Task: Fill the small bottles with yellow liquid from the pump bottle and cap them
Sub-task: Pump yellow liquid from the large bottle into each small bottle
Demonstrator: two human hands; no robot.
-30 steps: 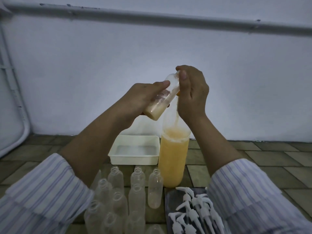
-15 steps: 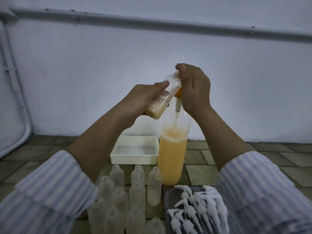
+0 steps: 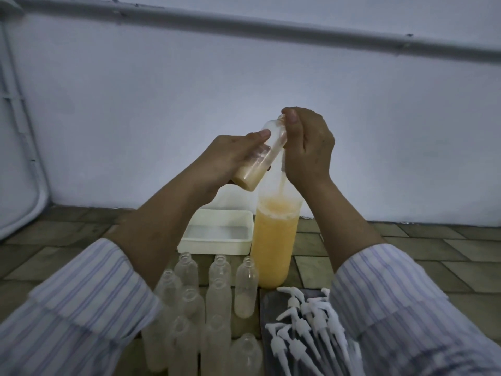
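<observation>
My left hand grips a small clear bottle, tilted with its mouth up to the right and yellow liquid pooled in its lower end. My right hand curls over the pump head of the tall pump bottle, hiding it; the small bottle's mouth meets that hand. The pump bottle stands on the floor, roughly two-thirds full of yellow liquid. Several empty small bottles stand in rows in front of me. White pump caps lie heaped on a dark tray at lower right.
A white rectangular tub sits on the tiled floor behind the small bottles, left of the pump bottle. A pale wall with a horizontal pipe rises close behind. My striped sleeves fill the lower corners.
My right hand shifts slightly on the pump head. The small bottle stays at the hand in my left hand's grip, with yellow liquid still pooled in it.
</observation>
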